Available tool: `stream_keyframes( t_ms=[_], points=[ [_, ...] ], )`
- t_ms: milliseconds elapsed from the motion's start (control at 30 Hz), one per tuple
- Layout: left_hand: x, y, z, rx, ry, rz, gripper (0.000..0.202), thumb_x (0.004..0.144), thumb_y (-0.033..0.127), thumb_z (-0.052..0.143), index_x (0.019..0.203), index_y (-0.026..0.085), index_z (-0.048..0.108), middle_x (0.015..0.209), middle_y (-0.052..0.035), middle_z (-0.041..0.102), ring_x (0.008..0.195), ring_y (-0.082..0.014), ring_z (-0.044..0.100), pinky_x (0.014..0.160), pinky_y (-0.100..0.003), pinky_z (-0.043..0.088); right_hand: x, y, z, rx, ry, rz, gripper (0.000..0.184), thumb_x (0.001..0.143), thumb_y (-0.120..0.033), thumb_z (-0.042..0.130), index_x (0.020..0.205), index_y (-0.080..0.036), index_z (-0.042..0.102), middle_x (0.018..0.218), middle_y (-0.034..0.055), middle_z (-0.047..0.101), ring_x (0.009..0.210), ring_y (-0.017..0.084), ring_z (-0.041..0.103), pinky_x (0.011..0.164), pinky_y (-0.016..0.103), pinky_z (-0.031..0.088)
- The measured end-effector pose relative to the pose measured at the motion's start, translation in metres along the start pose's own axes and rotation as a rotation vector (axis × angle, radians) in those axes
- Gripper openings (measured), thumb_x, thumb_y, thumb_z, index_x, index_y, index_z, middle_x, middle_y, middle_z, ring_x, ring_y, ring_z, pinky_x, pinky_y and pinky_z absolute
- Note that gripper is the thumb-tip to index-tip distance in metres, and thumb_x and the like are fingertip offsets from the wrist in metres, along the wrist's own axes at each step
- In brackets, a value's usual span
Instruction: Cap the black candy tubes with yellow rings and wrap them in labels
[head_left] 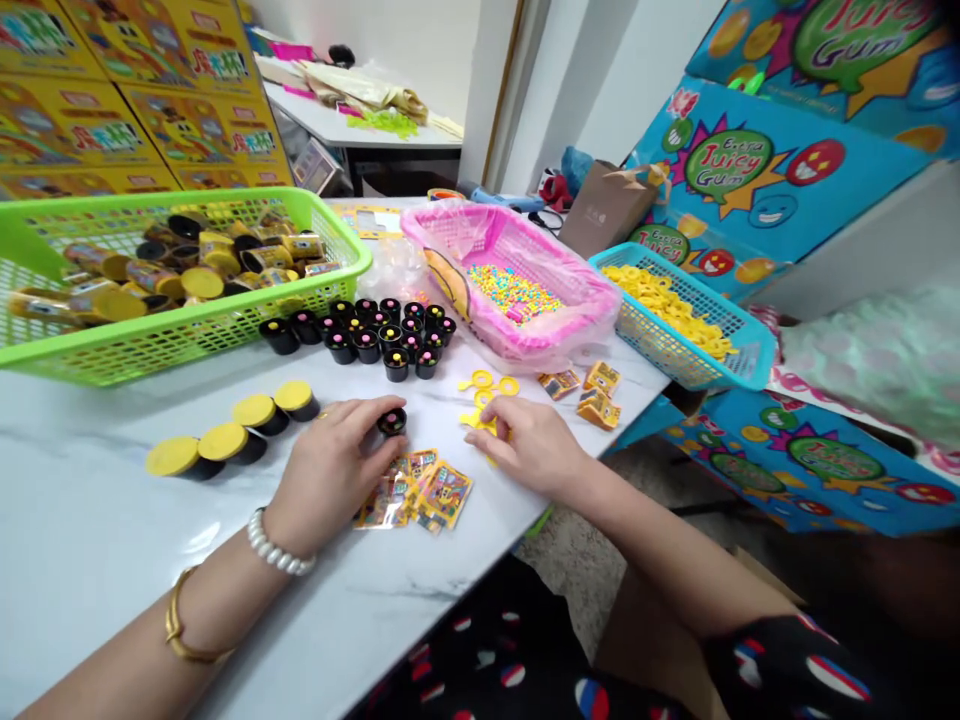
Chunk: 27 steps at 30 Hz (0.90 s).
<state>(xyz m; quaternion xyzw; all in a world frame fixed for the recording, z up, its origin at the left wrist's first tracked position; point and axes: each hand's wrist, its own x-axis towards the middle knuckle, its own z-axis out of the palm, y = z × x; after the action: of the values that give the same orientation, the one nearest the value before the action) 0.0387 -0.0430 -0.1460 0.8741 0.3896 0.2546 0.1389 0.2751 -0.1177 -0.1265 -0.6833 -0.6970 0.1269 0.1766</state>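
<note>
My left hand [339,450] is closed around a small black cup [391,422] with candy beads inside, just above the table. Beneath its fingertips lie several printed sachets [442,494]. My right hand [529,440] has its thumb and forefinger on a yellow plastic piece [478,420] with a ring end. Similar yellow ring pieces [487,382] lie just beyond those fingers. Several black cups [366,346] with coloured beads stand in a group farther back. To the left, black cups with yellow lids [255,411] stand in a slanting row.
A green basket [180,340] holds printed tubs. The pink basket [517,345], lined with plastic, contains coloured beads; a blue basket [694,375] contains yellow pieces. Small folded packets [598,408] lie near the table's right edge. Blue cartons [750,170] and yellow boxes [150,120] are stacked behind.
</note>
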Motion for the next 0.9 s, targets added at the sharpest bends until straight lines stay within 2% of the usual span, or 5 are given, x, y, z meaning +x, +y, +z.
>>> stream_keyframes(
  t_ms=[67,167,467,633,900],
  points=[
    [0.000,0.001,0.004,-0.018,-0.011,-0.021,0.036,0.085,0.032,0.060,0.119,0.019,0.062,0.103,-0.0081,0.070,0.091,-0.0245,0.063,0.082,-0.036,0.049,0.003,0.003,0.004,-0.101,-0.061,0.018,0.032,0.082,-0.046,0.067,0.095,-0.018,0.061,0.084,0.0060,0.066,0.074,0.019,0.059,0.063,0.028,0.037],
    [-0.002,0.000,0.004,-0.004,0.007,-0.095,0.045,0.083,0.031,0.063,0.125,0.016,0.058,0.105,-0.0094,0.070,0.091,-0.0246,0.063,0.082,-0.036,0.050,0.014,-0.003,0.009,-0.184,-0.117,-0.010,0.019,0.087,-0.037,0.062,0.089,-0.018,0.063,0.084,0.0066,0.067,0.075,0.019,0.060,0.062,0.028,0.035],
    [-0.008,-0.006,-0.009,-0.016,-0.016,-0.166,0.027,0.080,0.031,0.066,0.104,0.018,0.065,0.095,-0.0081,0.070,0.092,-0.0255,0.062,0.083,-0.037,0.049,0.036,-0.029,-0.011,-0.219,-0.082,-0.154,0.026,0.094,-0.036,0.052,0.096,-0.018,0.069,0.093,0.0095,0.068,0.083,0.021,0.063,0.071,0.031,0.042],
    [-0.008,-0.007,-0.008,-0.028,-0.014,-0.135,0.025,0.080,0.026,0.067,0.103,0.017,0.065,0.094,-0.0080,0.069,0.090,-0.0250,0.061,0.082,-0.037,0.049,0.052,-0.036,0.002,-0.307,-0.191,-0.179,0.034,0.083,-0.046,0.065,0.099,-0.016,0.068,0.095,0.0127,0.069,0.084,0.027,0.064,0.069,0.034,0.043],
    [-0.012,-0.012,-0.005,-0.081,-0.005,-0.107,0.026,0.081,0.023,0.066,0.106,0.017,0.063,0.098,-0.0080,0.069,0.092,-0.0242,0.061,0.084,-0.038,0.048,0.067,-0.037,0.014,-0.161,-0.115,-0.211,0.021,0.089,-0.020,0.044,0.081,-0.016,0.063,0.085,0.0109,0.068,0.082,0.023,0.064,0.074,0.034,0.042]
  ],
)
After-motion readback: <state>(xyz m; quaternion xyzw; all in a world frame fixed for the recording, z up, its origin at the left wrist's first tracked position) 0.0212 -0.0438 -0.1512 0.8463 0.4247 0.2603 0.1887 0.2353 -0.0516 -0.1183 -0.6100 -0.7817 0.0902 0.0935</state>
